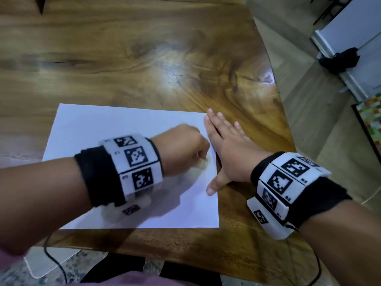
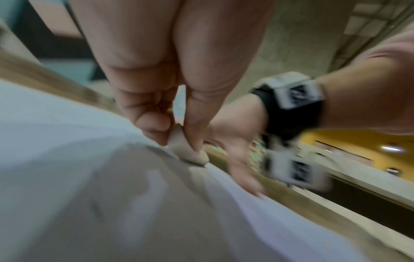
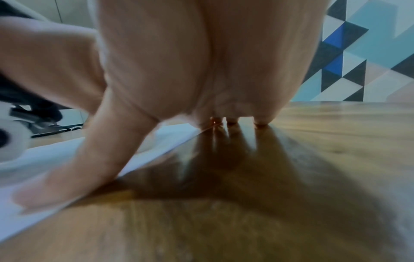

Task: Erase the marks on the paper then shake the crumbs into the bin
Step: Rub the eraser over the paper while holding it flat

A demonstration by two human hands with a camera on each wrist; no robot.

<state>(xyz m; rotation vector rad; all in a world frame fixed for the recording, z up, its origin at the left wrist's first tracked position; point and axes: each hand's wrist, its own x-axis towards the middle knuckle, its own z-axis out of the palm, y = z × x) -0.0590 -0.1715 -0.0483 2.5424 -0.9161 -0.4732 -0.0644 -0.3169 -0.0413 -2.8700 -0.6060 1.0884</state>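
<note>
The paper (image 1: 115, 129), a plain white sheet, lies flat on a wooden table (image 1: 144, 58), close to the table's near edge and toward its right side. The left hand (image 1: 181, 147) hovers low over the right half of the sheet with its fingers curled in, pinching a small pale eraser (image 2: 186, 148) between thumb and fingertips; in the left wrist view the eraser's lower end touches the paper, next to a short dark smudge that may be a mark, though blur makes that hard to confirm. The right hand (image 1: 228, 149) lies flat and spread, fingers straight, grasping nothing. Its palm and most fingers rest on the bare wood just beside the sheet's right edge, while the thumb (image 3: 67, 177) reaches over that edge and presses on the paper. The two hands sit close together, the left knuckles just beside the right index finger. Each wrist carries a black band with white blocks printed with black square codes (image 1: 136, 155). A thin black cable (image 1: 55, 263) trails down past the table's near edge. On the floor to the right, a dark bundle (image 1: 340, 60) lies beside a pale board. The left hand and eraser appear motion-blurred in the head view.
</note>
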